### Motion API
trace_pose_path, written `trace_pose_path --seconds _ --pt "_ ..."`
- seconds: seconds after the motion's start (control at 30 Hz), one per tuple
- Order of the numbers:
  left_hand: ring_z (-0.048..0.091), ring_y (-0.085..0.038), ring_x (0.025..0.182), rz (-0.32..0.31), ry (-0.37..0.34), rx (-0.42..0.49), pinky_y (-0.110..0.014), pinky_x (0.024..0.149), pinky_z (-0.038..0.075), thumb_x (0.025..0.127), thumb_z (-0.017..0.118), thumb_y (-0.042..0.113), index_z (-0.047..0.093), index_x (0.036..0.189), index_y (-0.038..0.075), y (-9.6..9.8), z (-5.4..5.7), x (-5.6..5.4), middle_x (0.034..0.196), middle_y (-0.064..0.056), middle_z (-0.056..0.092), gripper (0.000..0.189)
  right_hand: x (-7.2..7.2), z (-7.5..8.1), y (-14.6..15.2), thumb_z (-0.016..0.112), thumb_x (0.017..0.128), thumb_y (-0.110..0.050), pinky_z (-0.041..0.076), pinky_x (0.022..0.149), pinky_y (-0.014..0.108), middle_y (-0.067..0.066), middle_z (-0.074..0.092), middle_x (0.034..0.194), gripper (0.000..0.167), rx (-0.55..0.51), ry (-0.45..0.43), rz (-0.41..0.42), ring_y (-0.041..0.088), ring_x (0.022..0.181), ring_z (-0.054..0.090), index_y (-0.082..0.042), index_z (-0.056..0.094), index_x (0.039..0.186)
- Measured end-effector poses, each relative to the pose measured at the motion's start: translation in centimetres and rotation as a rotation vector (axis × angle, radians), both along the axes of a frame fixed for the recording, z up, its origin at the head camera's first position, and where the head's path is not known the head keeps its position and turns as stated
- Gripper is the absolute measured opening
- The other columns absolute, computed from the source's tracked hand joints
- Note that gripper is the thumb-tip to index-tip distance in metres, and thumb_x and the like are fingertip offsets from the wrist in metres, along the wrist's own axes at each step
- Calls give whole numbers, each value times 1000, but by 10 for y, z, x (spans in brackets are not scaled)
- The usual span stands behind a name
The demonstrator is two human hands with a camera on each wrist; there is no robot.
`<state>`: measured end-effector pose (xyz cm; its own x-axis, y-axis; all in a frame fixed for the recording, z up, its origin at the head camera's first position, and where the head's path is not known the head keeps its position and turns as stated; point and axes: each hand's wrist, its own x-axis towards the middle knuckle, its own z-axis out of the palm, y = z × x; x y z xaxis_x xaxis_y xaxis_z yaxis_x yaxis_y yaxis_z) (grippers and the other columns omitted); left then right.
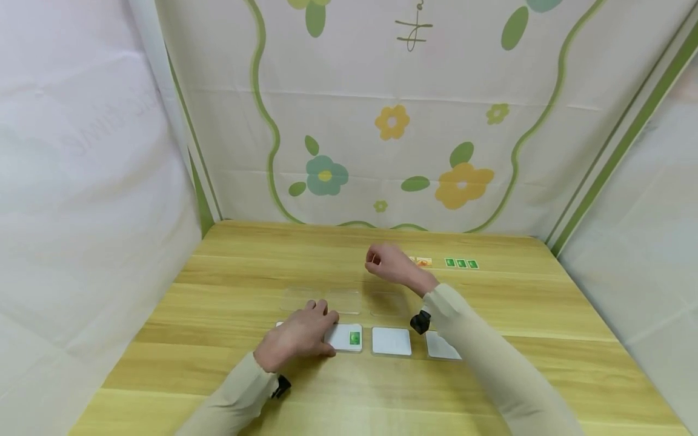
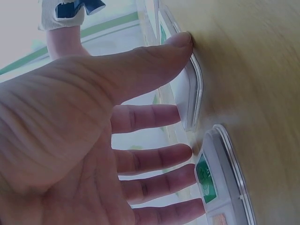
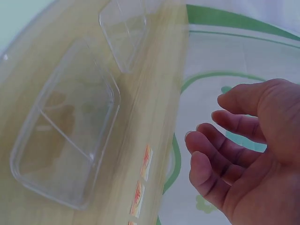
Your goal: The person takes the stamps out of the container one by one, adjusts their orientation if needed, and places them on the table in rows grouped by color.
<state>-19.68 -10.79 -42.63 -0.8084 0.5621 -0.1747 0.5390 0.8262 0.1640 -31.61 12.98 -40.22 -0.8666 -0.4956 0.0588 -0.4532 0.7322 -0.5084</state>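
Note:
My left hand lies over a row of white cards in clear cases. Its thumb is at the near edge of one case, which bears a small green stamp, and the forefinger reaches its far side. The other fingers extend over the case to the left, which shows a green stamp and part of a pinkish one. My right hand hovers above the back of the table near orange stamps. Its fingers are loosely bent, with nothing visible between them.
Clear lids lie behind the cases. Two more white-carded cases sit to the right, one partly behind the right sleeve. Green stamps lie at the back right. Printed cloth surrounds the wooden table.

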Motion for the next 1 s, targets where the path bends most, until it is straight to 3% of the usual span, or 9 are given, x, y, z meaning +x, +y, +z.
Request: trace_pose_path --seconds 0.27,0.7,1.0 --pt "43 -18 88 3 7 -9 -28 67 40 79 79 46 59 117 15 1 3 -2 102 -2 48 53 14 0 -8 59 93 -16 46 65 27 3 66 85 8 -29 -21 7 13 74 56 -10 65 94" --pt "43 -18 88 4 -4 -10 -28 67 41 79 80 46 60 117 14 2 5 3 102 -2 48 54 41 -4 -12 61 94 -18 49 69 27 0 67 89 7 -36 -3 30 11 79 59 -12 66 96" --pt "43 -19 90 12 -10 -17 -30 68 42 80 79 45 59 119 14 2 3 3 104 -3 49 54 62 -12 -12 63 95 -23 48 62 26 -2 65 87 9 -84 -108 -28 11 73 57 -15 66 99"
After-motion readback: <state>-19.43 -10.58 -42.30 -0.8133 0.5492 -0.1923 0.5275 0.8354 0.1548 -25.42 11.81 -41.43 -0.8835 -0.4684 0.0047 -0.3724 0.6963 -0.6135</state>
